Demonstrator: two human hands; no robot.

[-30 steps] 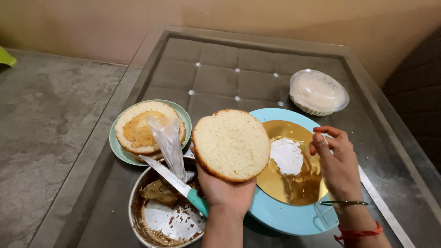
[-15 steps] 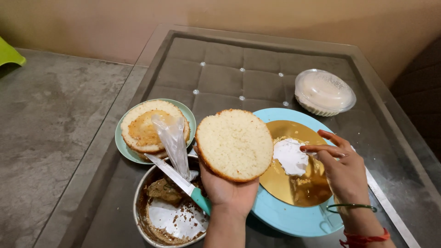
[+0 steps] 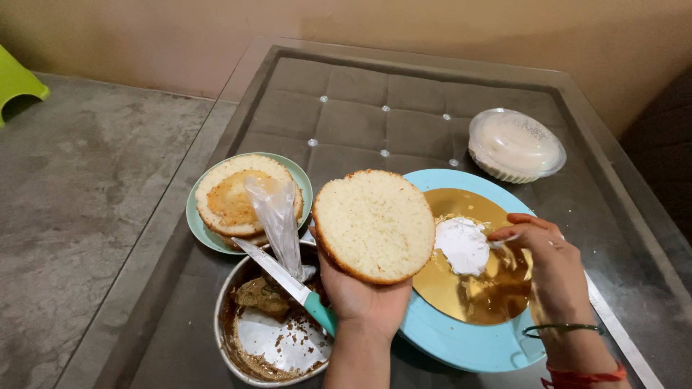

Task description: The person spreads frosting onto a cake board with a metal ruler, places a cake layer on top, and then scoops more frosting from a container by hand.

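Observation:
My left hand (image 3: 362, 297) holds up a round sponge cake layer (image 3: 373, 225), cut face toward me, above the left rim of a light blue turntable (image 3: 461, 342). On the turntable lies a gold cake board (image 3: 468, 288) with a dab of white cream (image 3: 461, 245). My right hand (image 3: 551, 263) hovers over the board, its fingertips touching the cream's right edge.
A green plate (image 3: 198, 227) left holds more cake layers with a plastic piping bag (image 3: 277, 220) draped over them. A metal baking tin (image 3: 270, 346) with paper and crumbs carries a teal-handled knife (image 3: 288, 284). A lidded plastic bowl (image 3: 513, 144) stands far right on the glass table.
My right hand has shifted from the board's right edge inward to the cream. The cake layer in my left hand has stayed put.

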